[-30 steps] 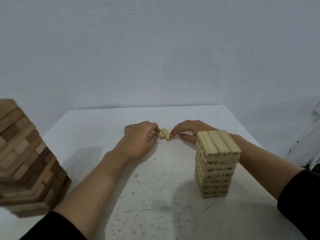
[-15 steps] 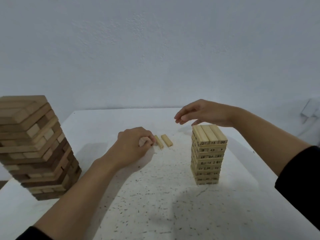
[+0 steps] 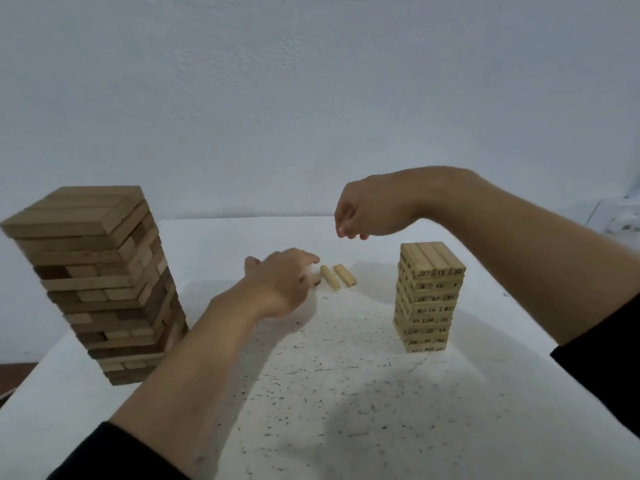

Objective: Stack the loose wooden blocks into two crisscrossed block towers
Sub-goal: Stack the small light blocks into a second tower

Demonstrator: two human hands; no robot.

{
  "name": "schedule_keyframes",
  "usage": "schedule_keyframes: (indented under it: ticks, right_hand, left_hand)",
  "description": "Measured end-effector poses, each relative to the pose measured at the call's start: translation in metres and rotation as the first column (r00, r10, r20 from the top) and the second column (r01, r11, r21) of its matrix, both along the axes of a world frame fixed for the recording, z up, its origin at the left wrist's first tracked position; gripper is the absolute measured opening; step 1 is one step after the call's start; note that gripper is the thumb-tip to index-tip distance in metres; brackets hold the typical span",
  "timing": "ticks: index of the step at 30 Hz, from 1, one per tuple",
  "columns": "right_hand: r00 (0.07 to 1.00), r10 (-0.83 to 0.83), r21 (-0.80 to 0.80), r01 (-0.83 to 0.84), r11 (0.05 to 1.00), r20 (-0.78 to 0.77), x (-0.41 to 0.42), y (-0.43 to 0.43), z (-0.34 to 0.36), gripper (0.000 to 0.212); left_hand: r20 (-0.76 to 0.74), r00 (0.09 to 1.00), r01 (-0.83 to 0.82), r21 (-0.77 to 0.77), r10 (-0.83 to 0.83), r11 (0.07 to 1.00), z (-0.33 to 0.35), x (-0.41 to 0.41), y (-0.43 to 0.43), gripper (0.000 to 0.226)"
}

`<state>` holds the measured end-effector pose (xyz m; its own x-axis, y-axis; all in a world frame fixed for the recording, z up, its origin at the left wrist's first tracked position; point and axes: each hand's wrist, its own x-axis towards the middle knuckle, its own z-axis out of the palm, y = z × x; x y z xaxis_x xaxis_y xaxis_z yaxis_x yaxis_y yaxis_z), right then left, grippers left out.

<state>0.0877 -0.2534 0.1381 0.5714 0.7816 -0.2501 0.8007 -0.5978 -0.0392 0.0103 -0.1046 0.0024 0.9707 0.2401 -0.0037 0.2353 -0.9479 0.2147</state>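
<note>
A: While the dark tower (image 3: 93, 282) and pale tower (image 3: 427, 299) stand built, what remains?
B: Two loose blocks (image 3: 329, 278) between them. Left hand (image 3: 280, 282) curls beside them, grip unclear; right hand (image 3: 367, 213), raised, loosely curled, empty.

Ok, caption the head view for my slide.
Two loose blocks lie between large tower and small numbered tower; left hand beside them, right hand raised.

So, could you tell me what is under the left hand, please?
Two loose blocks lie on the table just beside the left hand; whatever is beneath its palm is covered.
</note>
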Motion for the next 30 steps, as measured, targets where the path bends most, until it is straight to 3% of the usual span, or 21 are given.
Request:
schedule_keyframes:
  ticks: [4, 13, 16, 19, 22, 24, 27, 30]
  right_hand:
    - [0.987, -0.091, -0.052, 0.098, 0.994, 0.135, -0.014, 0.012, -0.028, 0.03]
    - [0.956, -0.288, 0.075, 0.283, 0.956, 0.06, -0.015, 0.031, -0.104, 0.009]
    - [0.953, -0.3, 0.065, 0.297, 0.953, 0.04, -0.019, 0.035, -0.129, 0.018]
    - [0.953, -0.3, 0.101, 0.294, 0.95, 0.046, -0.029, 0.031, -0.143, 0.047]
    - [0.967, -0.255, 0.112, 0.252, 0.961, 0.016, -0.045, 0.026, -0.146, 0.064]
    - [0.974, -0.224, 0.112, 0.224, 0.968, -0.007, -0.057, 0.021, -0.147, 0.054]
    - [0.981, -0.189, 0.115, 0.184, 0.976, 0.041, -0.072, 0.01, -0.151, 0.024]
    - [0.988, -0.121, 0.15, 0.106, 0.983, 0.093, -0.085, -0.005, -0.157, 0.033]
  left_hand:
    - [-0.044, 0.997, 0.058, 0.021, -0.057, 0.998, -0.026, -0.008, -0.002, 0.042]
    - [0.001, 0.998, 0.068, -0.006, -0.068, 0.998, -0.012, -0.036, 0.012, 0.027]
    - [-0.093, 0.992, 0.096, 0.054, -0.09, 0.994, -0.011, -0.048, 0.013, 0.036]
    - [-0.251, 0.965, 0.105, 0.102, -0.076, 0.989, -0.01, -0.054, 0.008, 0.049]
    - [-0.309, 0.947, 0.135, 0.144, -0.085, 0.98, -0.013, -0.064, 0.004, 0.058]
    - [-0.291, 0.951, 0.152, 0.144, -0.105, 0.978, -0.015, -0.074, 0.003, 0.062]
    - [-0.22, 0.966, 0.165, 0.128, -0.134, 0.978, -0.022, -0.09, 0.005, 0.063]
    - [-0.138, 0.975, 0.188, 0.098, -0.173, 0.977, -0.028, -0.102, 0.006, 0.055]
